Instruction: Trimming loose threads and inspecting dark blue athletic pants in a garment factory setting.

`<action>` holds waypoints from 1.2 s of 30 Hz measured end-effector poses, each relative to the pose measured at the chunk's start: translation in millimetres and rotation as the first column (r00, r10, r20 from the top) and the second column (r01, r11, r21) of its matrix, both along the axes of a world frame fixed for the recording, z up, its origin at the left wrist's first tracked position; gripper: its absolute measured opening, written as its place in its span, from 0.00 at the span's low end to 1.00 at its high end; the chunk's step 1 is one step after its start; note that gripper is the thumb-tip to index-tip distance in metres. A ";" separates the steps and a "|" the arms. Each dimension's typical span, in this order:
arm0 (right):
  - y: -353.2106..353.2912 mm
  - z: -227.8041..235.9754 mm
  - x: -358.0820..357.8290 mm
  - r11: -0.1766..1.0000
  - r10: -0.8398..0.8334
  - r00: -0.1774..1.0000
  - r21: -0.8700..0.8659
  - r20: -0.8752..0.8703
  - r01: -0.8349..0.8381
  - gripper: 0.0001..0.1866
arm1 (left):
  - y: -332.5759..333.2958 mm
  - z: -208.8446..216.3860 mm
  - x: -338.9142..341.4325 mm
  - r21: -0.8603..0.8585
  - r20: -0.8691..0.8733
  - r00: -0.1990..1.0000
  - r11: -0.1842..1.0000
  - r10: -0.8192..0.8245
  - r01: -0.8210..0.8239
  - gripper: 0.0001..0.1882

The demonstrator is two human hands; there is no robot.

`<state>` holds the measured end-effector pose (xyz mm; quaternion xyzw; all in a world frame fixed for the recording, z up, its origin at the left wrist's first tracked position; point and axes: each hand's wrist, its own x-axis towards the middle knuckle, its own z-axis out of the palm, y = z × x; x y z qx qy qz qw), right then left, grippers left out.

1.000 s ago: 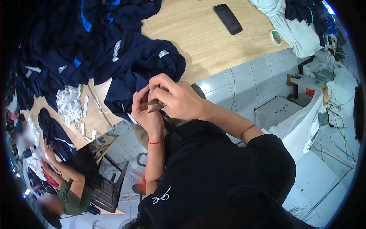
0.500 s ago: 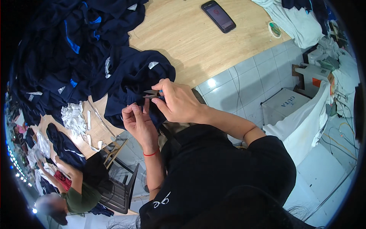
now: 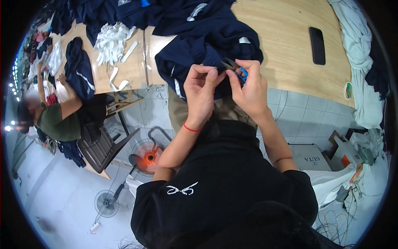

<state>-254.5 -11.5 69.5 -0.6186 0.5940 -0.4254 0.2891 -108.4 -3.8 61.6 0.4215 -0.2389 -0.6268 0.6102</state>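
Note:
A navy blue garment [image 3: 186,50] lies bunched at the table's front edge, partly hanging over it. My left hand [image 3: 200,94], with a red string at the wrist, is closed in a pinch at the garment's near side. Whether cloth or a thread is between those fingertips is too small to be sure. In my right hand [image 3: 253,92] is a pair of thread snips [image 3: 242,75] with blue handles. Their metal blades stand apart and point left, just above my left fingertips and over the cloth. A small white label [image 3: 244,40] shows on the garment.
More navy garments [image 3: 124,15] cover the far table. White strips [image 3: 111,45] are heaped left, a phone [image 3: 317,46] and tape roll [image 3: 348,90] right, beside pale cloth [image 3: 357,56]. At left are a co-worker [image 3: 60,120], a chair [image 3: 99,149] and a fan [image 3: 149,157].
The view has turned, so table and hands appear shifted. Both hands stay close together at the garment, the snips still in my right hand. The phone's lit screen is now dark.

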 end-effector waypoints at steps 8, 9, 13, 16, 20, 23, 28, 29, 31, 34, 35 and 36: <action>11.5 5.4 15.0 0.998 0.061 0.997 0.022 -0.049 -0.060 0.18 | 12.4 2.7 17.2 0.013 -0.045 0.997 0.998 0.056 -0.056 0.06; 11.7 4.9 17.6 0.996 0.085 0.994 0.026 -0.069 -0.083 0.18 | 12.3 2.9 18.7 0.012 -0.049 0.997 0.998 0.056 -0.056 0.06; 5.9 0.9 27.4 0.998 0.056 0.997 -0.032 -0.049 -0.058 0.17 | 13.5 0.5 19.8 0.022 -0.008 0.999 0.999 0.031 -0.031 0.05; 2.4 5.5 28.6 0.999 0.018 0.999 -0.045 -0.045 -0.020 0.16 | 14.5 -2.2 19.7 0.010 0.010 1.000 1.000 0.030 -0.030 0.05; -12.4 4.9 28.0 0.999 -0.042 0.999 -0.004 0.024 0.042 0.16 | 17.2 -9.3 18.7 0.013 0.047 0.998 0.999 0.044 -0.045 0.04; -20.7 -9.2 -15.6 0.966 -0.257 0.962 0.052 0.088 0.253 0.20 | 14.6 -10.7 54.0 0.116 0.344 0.931 0.989 -0.124 0.089 0.05; -7.9 -24.9 -88.2 0.936 -0.330 0.942 0.113 -0.052 0.334 0.17 | 9.2 -25.2 161.4 -0.034 0.700 0.654 0.927 0.289 -0.373 0.09; -6.4 -25.9 -93.8 0.926 -0.314 0.934 0.162 -0.170 0.340 0.17 | 2.7 -24.6 172.2 -0.102 0.679 0.622 0.889 0.391 -0.447 0.11; -1.5 -42.7 -93.4 0.932 -0.294 0.948 0.182 -0.123 0.313 0.17 | -15.9 -10.1 162.8 -0.148 0.686 0.591 0.877 0.423 -0.456 0.12; -10.1 -45.4 -60.9 0.870 -0.289 0.954 0.437 0.081 0.227 0.17 | -43.2 -8.5 133.3 -0.048 0.785 0.607 0.989 0.125 -0.142 0.15; -15.9 -39.7 -44.1 0.813 -0.342 0.921 0.550 0.184 0.192 0.17 | -52.8 -9.9 114.0 0.016 0.804 0.595 0.999 0.005 -0.029 0.14; -18.2 -34.4 -29.1 0.752 -0.401 0.872 0.645 0.280 0.138 0.16 | -60.3 -14.4 94.2 -0.085 0.890 0.455 0.993 0.039 0.081 0.16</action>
